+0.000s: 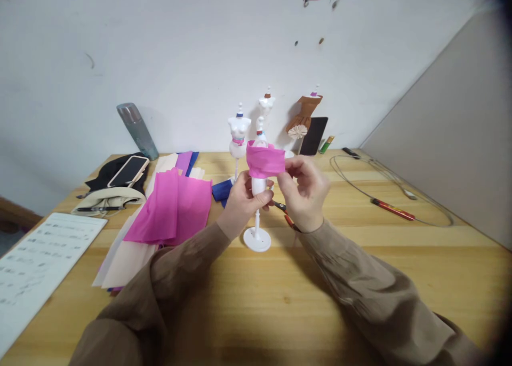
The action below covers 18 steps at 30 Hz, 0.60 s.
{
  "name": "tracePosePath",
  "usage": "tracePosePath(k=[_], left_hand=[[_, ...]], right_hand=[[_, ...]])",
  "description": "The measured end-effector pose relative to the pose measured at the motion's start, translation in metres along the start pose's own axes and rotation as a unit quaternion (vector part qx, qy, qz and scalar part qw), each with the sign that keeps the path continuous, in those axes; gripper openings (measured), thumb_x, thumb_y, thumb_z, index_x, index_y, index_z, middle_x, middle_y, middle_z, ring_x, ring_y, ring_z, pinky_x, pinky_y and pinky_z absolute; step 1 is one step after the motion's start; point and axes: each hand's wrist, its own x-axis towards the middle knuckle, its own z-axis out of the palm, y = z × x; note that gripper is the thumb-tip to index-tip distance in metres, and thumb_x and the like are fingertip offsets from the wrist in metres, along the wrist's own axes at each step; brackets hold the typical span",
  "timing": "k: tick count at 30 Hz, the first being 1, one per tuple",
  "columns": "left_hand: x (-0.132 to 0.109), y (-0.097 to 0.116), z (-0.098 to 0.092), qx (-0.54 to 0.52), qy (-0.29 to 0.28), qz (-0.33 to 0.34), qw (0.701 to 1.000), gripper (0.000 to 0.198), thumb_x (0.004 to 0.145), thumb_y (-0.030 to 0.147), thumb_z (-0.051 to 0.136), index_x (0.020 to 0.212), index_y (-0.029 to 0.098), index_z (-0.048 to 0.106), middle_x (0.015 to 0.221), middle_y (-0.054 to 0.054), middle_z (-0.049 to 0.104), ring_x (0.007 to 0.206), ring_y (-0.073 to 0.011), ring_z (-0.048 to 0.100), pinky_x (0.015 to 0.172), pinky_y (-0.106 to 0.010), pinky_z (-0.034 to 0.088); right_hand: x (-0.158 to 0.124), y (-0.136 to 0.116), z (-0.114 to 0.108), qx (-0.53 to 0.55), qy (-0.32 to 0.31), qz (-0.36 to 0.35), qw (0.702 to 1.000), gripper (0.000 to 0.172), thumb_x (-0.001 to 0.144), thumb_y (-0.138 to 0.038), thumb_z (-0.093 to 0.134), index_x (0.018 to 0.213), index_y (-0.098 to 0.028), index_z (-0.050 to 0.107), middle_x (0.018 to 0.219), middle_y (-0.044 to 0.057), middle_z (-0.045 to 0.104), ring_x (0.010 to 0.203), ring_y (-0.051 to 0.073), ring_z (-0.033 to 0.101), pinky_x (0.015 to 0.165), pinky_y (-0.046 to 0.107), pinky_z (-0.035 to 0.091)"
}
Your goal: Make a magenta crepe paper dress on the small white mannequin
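Note:
A small white dress form (259, 187) stands on a round base in front of me. My left hand (239, 205) is closed around its lower body, thumb across the front. A bright pink strip (264, 162) of crepe paper or cloth wraps the form's torso, with its end stretched out to the right. My right hand (307, 194) pinches that end between thumb and fingers. Behind my hands lies a cutting tool with red and black handles (288, 220), partly hidden. A dark blue folded piece (221, 190) rests left of the form.
Pink sheets (182, 208) lie over pale sheets on the left, near a phone (129, 172), a printed sheet (48, 262) and a bottle (138, 131). Behind stand other forms, one white (239, 127), one dressed in brown (308, 110). A looped cable (434, 223) lies right.

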Motion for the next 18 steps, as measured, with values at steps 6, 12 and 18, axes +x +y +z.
tracePosePath(k=[6, 12, 18], left_hand=[[0.0007, 0.0003, -0.0020, -0.008, -0.021, -0.002, 1.000, 0.051, 0.071, 0.041, 0.078, 0.106, 0.018, 0.048, 0.105, -0.008, 0.064, 0.064, -0.0102, 0.060, 0.056, -0.026, 0.046], [-0.0007, 0.0013, -0.0021, -0.041, -0.044, -0.011, 0.998, 0.048, 0.072, 0.039, 0.077, 0.105, 0.017, 0.049, 0.096, -0.006, 0.065, 0.062, -0.0109, 0.060, 0.055, -0.026, 0.045], [-0.0033, 0.0075, 0.0016, -0.053, -0.052, -0.035, 0.997, 0.047, 0.070, 0.037, 0.076, 0.101, 0.017, 0.048, 0.084, -0.004, 0.065, 0.057, -0.0103, 0.057, 0.054, -0.027, 0.042]], right_hand=[[0.0030, -0.0025, 0.0037, 0.032, 0.016, 0.070, 0.997, 0.013, 0.083, -0.019, 0.063, 0.072, -0.021, 0.058, 0.061, -0.005, 0.054, 0.054, 0.011, 0.047, 0.051, 0.027, 0.040], [0.0061, -0.0084, 0.0047, 0.051, 0.026, 0.106, 0.993, 0.014, 0.081, -0.018, 0.064, 0.069, -0.021, 0.058, 0.060, -0.005, 0.054, 0.053, 0.010, 0.048, 0.049, 0.025, 0.041], [0.0018, -0.0025, 0.0061, 0.061, 0.014, 0.127, 0.990, 0.016, 0.084, -0.023, 0.065, 0.069, -0.021, 0.059, 0.059, -0.005, 0.056, 0.050, 0.010, 0.049, 0.047, 0.026, 0.041]])
